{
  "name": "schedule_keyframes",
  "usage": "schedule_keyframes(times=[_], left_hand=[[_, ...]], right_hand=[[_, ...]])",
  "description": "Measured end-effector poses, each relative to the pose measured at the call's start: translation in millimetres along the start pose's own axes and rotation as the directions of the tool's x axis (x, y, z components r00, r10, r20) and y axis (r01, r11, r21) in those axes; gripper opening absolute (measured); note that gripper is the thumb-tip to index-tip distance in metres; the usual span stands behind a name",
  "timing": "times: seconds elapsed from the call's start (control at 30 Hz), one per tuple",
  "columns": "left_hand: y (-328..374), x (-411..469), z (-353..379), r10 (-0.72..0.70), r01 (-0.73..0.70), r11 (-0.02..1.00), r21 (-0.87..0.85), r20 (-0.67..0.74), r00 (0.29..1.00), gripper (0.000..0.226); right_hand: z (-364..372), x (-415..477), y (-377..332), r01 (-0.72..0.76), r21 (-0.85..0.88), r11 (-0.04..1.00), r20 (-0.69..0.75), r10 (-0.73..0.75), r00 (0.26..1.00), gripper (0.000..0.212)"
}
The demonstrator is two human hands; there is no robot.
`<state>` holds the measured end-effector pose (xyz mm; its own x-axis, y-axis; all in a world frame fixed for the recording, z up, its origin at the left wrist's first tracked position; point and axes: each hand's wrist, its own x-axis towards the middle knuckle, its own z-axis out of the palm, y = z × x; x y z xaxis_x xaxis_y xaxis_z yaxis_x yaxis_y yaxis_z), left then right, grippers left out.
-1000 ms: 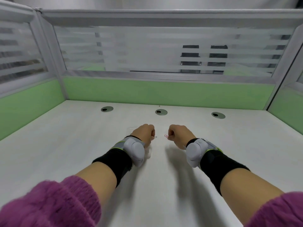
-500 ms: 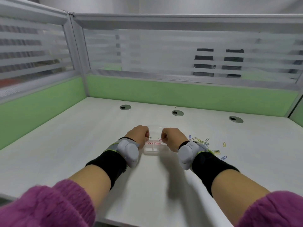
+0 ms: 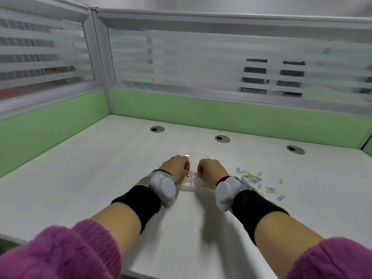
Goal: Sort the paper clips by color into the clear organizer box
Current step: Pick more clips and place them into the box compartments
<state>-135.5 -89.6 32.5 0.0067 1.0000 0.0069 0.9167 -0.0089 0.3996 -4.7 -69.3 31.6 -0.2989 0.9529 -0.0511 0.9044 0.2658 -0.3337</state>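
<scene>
The left hand is curled into a loose fist over the left edge of the clear organizer box, knuckles up, fingertips turned down toward the box; whether it pinches a clip cannot be told, since the fingertips are hidden under the hand. The right hand is curled the same way at the box's right edge, its fingertips close to the pink paper clips, and it is likewise unclear whether anything is gripped. The two hands sit near each other with a narrow gap between them, and the box shows through that gap.

The box lies flat on the white surface. Pink clips lie in a far compartment, and a dark clip sits just beside the left hand's fingers; the near compartment looks bare, though the plastic is faint. A clear lid edge shows just beyond the knuckles.

Each wrist carries a grey device on a black band: the left wrist device and the right wrist device. Purple fuzzy sleeves cover the forearms lower down.

To the right of the right hand, a loose pile of paper clips in blue, green, yellow and white is scattered on the surface, with a few strays, such as a blue clip, lying apart.
</scene>
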Motion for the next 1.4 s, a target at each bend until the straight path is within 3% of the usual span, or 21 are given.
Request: schedule_keyframes(times=[0.8, 0.93, 1.4], left_hand=[[48, 19, 25, 0.025, -0.030, 0.998, 0.054, 0.089, 0.996, 0.008], [52, 18, 26, 0.045, -0.049, 0.997, 0.059, 0.062, 0.997, 0.019], [105, 25, 48, 0.146, -0.149, 0.988, 0.030, 0.074, 0.986, 0.022]], right_hand=[[-14, -15, 55, -0.032, 0.070, 0.997, -0.047, 0.035, 0.998, 0.022], [-17, -20, 62, -0.041, 0.069, 0.997, -0.049, 0.045, 0.998, 0.023], [-45, -44, 133, -0.163, 0.082, 0.983, -0.099, 0.171, 0.980, 0.022]])
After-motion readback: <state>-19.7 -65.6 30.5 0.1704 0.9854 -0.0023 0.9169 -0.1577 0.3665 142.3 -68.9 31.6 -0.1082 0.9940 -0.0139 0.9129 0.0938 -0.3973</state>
